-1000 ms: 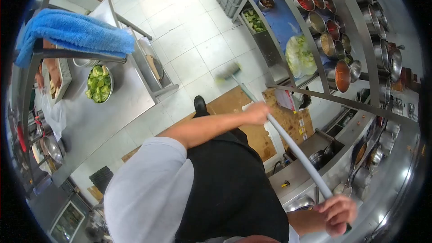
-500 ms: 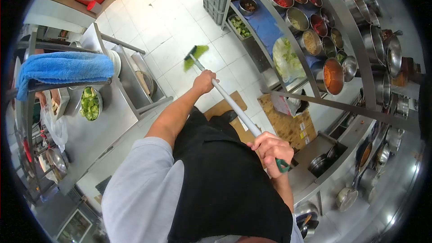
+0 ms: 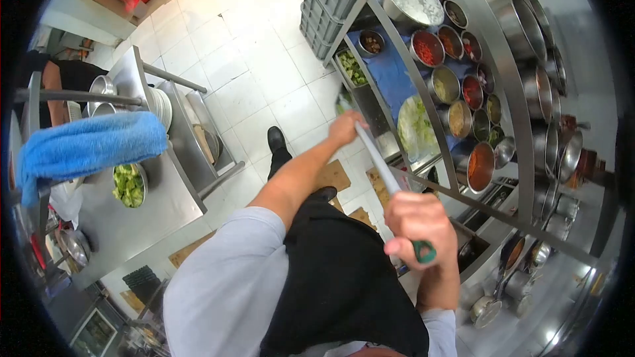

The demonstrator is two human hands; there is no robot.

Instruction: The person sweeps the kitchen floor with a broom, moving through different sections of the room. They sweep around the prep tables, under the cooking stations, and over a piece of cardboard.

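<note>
A broom with a pale grey handle slants across the view in front of my body. My left hand is wrapped round its lower part, arm stretched forward. Nearer to me, my right hand grips the top end, where a green tip pokes out below the fingers. The blurred green broom head is down by the foot of the steel shelving, partly hidden by my left hand. White tiles cover the floor there.
Steel shelving with metal bowls of chopped ingredients runs along the right. Grey crates are stacked ahead. On the left, a steel counter holds a bowl of greens below a blue towel. Another person's arm shows far left.
The broom head has swung right, from the open tiles to the shelving's foot. Both hands moved right with the handle. My left foot has come into view, stepping forward.
</note>
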